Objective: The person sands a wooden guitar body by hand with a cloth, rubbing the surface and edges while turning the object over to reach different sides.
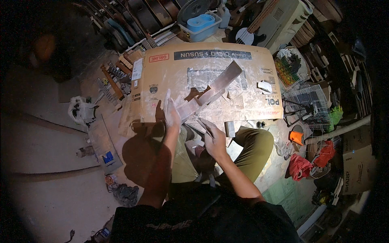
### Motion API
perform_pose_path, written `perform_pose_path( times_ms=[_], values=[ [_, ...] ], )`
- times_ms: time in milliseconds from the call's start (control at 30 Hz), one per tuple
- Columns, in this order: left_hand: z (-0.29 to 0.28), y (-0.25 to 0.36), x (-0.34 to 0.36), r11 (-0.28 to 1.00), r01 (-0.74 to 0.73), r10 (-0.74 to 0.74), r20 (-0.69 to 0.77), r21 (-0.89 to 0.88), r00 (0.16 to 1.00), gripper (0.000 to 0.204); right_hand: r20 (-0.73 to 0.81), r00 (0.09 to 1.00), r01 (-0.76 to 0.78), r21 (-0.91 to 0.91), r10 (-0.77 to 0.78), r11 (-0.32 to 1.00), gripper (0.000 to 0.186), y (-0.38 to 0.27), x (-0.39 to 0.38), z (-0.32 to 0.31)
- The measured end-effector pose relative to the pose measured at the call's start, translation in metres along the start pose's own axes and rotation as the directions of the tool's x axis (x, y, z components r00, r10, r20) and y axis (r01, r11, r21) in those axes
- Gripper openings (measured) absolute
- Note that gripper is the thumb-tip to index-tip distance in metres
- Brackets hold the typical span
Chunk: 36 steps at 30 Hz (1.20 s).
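Note:
A long, flat grey-brown piece [225, 79] slants over the cardboard, its far end up and to the right. A step or break crosses it near the middle, and I cannot make out its exact kind. My left hand [172, 116] has the near end against its palm, fingers stretched upward and the thumb mostly hidden. Just right of that end is my right hand [214, 139], its dusty fingers stretched toward the piece's lower edge. Both hands carry pale dust. Under the piece lies a large, dusty cardboard sheet [166, 77].
A white scrap [264, 86] and a small block [229, 129] lie by the cardboard's right side. Beyond are a blue tub [201, 23], guitar bodies and a wire cage [312, 107]. An orange cup-like thing [296, 136] and red bags [300, 167] are at right, a white plastic bag [82, 110] at left.

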<state>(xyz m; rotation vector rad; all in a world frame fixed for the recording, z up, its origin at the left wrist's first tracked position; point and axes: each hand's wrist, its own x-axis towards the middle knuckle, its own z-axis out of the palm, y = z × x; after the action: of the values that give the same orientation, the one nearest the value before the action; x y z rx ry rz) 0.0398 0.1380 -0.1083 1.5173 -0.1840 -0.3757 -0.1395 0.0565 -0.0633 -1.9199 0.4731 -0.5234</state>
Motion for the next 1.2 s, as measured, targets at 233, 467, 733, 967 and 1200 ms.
perform_pose_path(
  times_ms=[233, 467, 733, 967, 1200],
  values=[
    [0.011, 0.008, -0.014, 0.962, 0.092, -0.075, 0.077, -0.256, 0.994, 0.063, 0.187, 0.982, -0.007, -0.152, 0.036, 0.988, 0.068, 0.012, 0.051, 0.043],
    [0.009, -0.005, -0.005, 0.978, 0.150, -0.143, 0.058, -0.142, 0.988, 0.062, 0.175, 0.984, -0.015, -0.133, 0.038, 0.991, 0.068, 0.010, 0.047, 0.039],
    [0.008, 0.007, -0.004, 0.923, 0.217, -0.179, 0.144, -0.319, 0.973, 0.068, 0.142, 0.981, 0.150, -0.130, -0.131, 0.980, 0.066, 0.012, 0.036, 0.047],
    [0.012, 0.020, -0.007, 0.869, 0.293, -0.236, 0.188, -0.399, 0.954, 0.075, 0.196, 0.981, 0.023, -0.210, 0.019, 0.977, 0.070, -0.002, 0.039, 0.045],
    [0.008, 0.015, -0.007, 0.909, 0.229, -0.175, 0.178, -0.348, 0.968, 0.076, 0.245, 0.969, 0.076, -0.334, 0.009, 0.940, 0.060, -0.002, 0.037, 0.044]
  ],
)
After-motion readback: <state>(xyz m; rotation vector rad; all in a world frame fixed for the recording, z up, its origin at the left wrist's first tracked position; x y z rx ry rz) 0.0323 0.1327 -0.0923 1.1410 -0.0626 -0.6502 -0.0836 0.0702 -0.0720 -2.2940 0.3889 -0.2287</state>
